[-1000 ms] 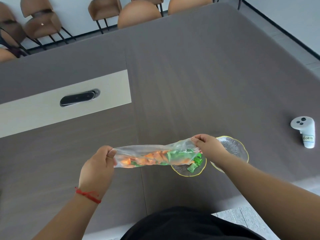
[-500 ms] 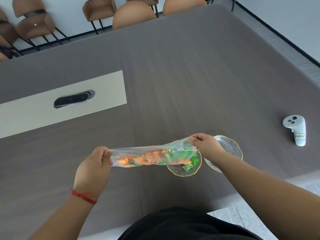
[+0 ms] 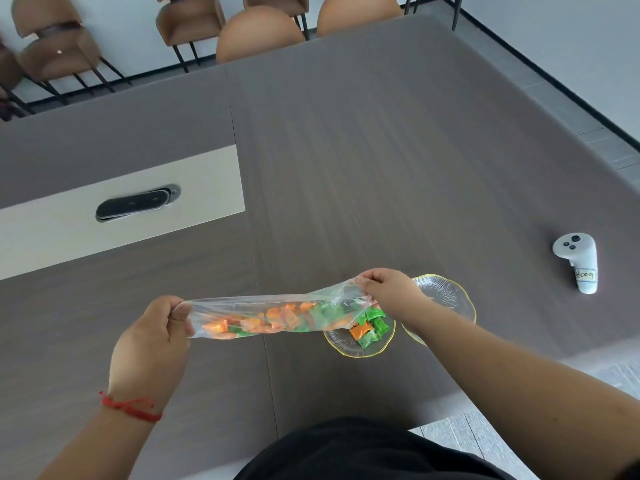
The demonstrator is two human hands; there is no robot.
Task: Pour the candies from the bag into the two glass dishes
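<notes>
A clear plastic bag (image 3: 242, 306) of orange and green wrapped candies is stretched almost level above the table. My left hand (image 3: 152, 337) pinches its closed left end, and my right hand (image 3: 388, 292) grips the open right end. The mouth hangs over the nearer glass dish (image 3: 346, 348), a gold-rimmed dish holding several candies (image 3: 369, 329). A second gold-rimmed glass dish (image 3: 446, 296) sits just to its right, partly hidden by my right wrist, with nothing visible in it.
A white handheld controller (image 3: 578, 261) lies on the table at the right. A black cable-port cover (image 3: 136, 204) sits in a cream panel at the left. Brown chairs (image 3: 256, 32) line the far edge. The table's near edge runs just below the dishes.
More candies have slid out of the bag's mouth into the nearer dish. Both hands keep their grip on the bag in roughly the same place.
</notes>
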